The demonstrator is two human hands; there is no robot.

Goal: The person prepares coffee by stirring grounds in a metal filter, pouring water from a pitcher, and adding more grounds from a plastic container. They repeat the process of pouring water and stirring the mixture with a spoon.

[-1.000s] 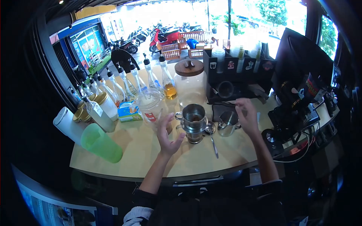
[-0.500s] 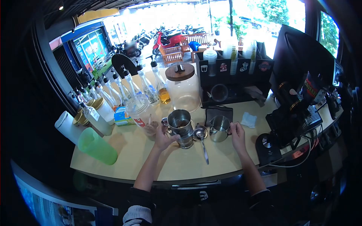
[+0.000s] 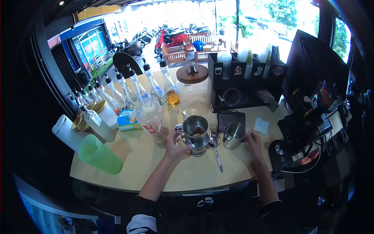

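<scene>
A metal drip coffee filter (image 3: 201,137) with brown coffee grounds in it sits on top of a small glass (image 3: 199,150). My left hand (image 3: 175,146) is closed around the filter's left side, thumb across its front. To the right stands a small steel pitcher (image 3: 233,139), upright on the counter. My right hand (image 3: 254,143) has its fingers curled at the pitcher's handle. Between the two vessels a spoon (image 3: 218,156) rests with its bowl on a small round metal lid (image 3: 213,137).
Left on the counter (image 3: 136,167) are a green tumbler (image 3: 102,158), a clear plastic jar (image 3: 150,117), and several pump bottles (image 3: 153,85). Behind stand a wooden-lidded glass jar (image 3: 193,95) and a black cup organizer (image 3: 249,87). A coffee grinder-like black machine (image 3: 292,132) is at right.
The view has shifted slightly, so the filter and pitcher appear farther right and lower. My right hand's fingers look more curled at the pitcher's handle. My left hand stays on the filter.
</scene>
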